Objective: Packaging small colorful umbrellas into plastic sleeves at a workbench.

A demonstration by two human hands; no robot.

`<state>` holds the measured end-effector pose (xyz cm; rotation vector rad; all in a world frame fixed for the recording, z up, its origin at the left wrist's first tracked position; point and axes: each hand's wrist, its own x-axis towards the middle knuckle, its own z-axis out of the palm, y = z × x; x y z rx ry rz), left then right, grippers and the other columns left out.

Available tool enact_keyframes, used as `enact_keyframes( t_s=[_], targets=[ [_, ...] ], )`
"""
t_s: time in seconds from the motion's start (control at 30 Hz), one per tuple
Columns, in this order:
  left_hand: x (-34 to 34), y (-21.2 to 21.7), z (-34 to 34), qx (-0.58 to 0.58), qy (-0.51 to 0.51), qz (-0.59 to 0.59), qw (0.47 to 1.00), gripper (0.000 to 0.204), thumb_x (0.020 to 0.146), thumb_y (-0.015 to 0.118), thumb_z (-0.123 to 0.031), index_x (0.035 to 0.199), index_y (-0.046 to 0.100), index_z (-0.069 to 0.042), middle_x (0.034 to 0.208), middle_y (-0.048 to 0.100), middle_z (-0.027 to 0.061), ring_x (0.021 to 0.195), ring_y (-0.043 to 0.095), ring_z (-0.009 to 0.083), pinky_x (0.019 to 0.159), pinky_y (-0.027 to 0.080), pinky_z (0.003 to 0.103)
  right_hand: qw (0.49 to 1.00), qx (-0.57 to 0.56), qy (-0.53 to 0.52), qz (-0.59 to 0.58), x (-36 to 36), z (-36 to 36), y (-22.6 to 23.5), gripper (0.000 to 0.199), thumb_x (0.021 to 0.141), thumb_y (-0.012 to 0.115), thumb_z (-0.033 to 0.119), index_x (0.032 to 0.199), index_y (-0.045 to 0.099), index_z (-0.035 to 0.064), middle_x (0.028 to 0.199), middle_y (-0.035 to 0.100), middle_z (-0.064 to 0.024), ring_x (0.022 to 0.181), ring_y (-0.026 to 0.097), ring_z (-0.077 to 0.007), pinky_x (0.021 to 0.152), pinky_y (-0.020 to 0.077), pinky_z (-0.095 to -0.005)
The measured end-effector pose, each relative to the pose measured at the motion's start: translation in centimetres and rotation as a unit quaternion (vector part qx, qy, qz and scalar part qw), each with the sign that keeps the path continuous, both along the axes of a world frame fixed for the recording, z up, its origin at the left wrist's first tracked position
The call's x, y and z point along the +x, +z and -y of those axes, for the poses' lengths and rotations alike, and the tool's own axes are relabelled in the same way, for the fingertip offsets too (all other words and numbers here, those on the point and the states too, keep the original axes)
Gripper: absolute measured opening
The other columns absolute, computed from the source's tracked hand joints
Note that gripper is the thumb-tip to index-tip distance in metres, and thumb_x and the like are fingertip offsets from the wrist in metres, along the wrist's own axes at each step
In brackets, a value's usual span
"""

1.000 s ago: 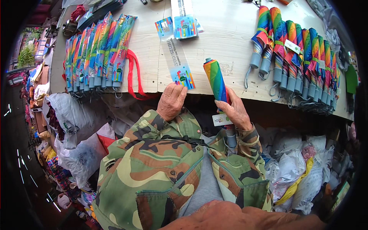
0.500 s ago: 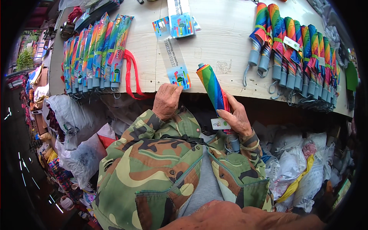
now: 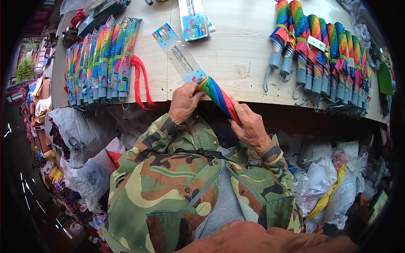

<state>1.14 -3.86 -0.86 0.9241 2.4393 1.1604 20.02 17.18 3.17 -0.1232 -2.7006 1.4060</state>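
A folded rainbow umbrella [image 3: 220,99] lies slantwise over the table's front edge, its far end at the mouth of a clear printed plastic sleeve [image 3: 181,57]. My right hand [image 3: 252,126] is wrapped round the umbrella's near part and hides its handle. With fingers pinched, my left hand [image 3: 184,101] holds the sleeve's near end beside the umbrella's tip. The sleeve lies flat on the table, pointing away to the left. Whether the tip is inside the sleeve or just against its opening, I cannot tell.
Sleeved umbrellas [image 3: 101,63] form a row at the left, beside a red strap [image 3: 143,80]. Several unsleeved rainbow umbrellas [image 3: 325,59] lie at the right. A stack of printed sleeves [image 3: 194,21] is at the back. Stuffed plastic bags [image 3: 320,181] sit below the table [image 3: 236,46].
The umbrella has moved left and its tip has come to the sleeve's near end. The sleeve has tilted further left. My left hand has stayed nearly in place.
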Motion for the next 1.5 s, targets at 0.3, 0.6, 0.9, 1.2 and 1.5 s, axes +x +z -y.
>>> enact_keyframes(
  t_s=[0.3,0.6,0.9,1.2,1.5],
  targets=[
    [-4.4,1.2,1.1,0.013,0.023,0.441,0.897,0.021,0.105,0.07,-0.014,0.114,0.08,0.001,0.088,0.076,0.0055,0.074,0.072,0.0105,0.064,0.06,0.024,0.999,0.044,-0.029,-0.004,0.7,-0.5,-0.1,0.076,0.087,0.076,0.004,0.159,0.052,0.0049,0.115,0.07,-0.0165,0.09,0.073,-0.0384,0.077,0.0603,-0.0453],
    [-4.5,1.3,0.9,0.017,0.022,0.458,0.889,0.025,0.106,0.068,-0.017,0.118,0.079,0.003,0.092,0.077,0.0064,0.074,0.073,0.0104,0.064,0.06,0.024,0.949,0.293,0.063,-0.098,0.7,-1.1,-1.1,0.07,0.087,0.071,0.004,0.156,0.059,0.0093,0.111,0.065,-0.0063,0.075,0.058,-0.0206,0.065,0.0467,-0.0366],
    [-3.6,1.4,0.6,0.016,0.03,0.427,0.904,0.024,0.105,0.07,-0.019,0.111,0.079,0.001,0.09,0.077,0.0057,0.073,0.071,0.0096,0.065,0.058,0.024,0.898,0.419,0.079,-0.106,1.1,-1.8,-0.7,0.068,0.092,0.07,0.012,0.158,0.058,0.0108,0.114,0.064,-0.01,0.077,0.055,-0.0205,0.065,0.0416,-0.0358],
    [0.0,2.8,-0.3,0.013,-0.02,-0.033,0.999,0.016,0.1,0.073,-0.009,0.108,0.078,0.004,0.09,0.074,0.0118,0.078,0.07,0.0164,0.07,0.055,0.032,0.891,0.439,0.082,-0.086,1.3,-0.8,-0.1,0.068,0.092,0.07,0.012,0.158,0.057,0.0078,0.112,0.064,-0.012,0.078,0.056,-0.02,0.064,0.0412,-0.0354],
    [0.0,1.2,-0.4,0.082,0.156,0.262,0.949,0.039,0.097,0.087,-0.023,0.118,0.066,0.003,0.092,0.068,0.004,0.079,0.065,0.0102,0.07,0.054,0.027,0.908,0.404,0.027,-0.106,1.9,1.6,-1.5,0.071,0.089,0.073,0.008,0.158,0.056,0.006,0.117,0.067,-0.0144,0.076,0.058,-0.0206,0.062,0.0428,-0.0357]
  ],
)
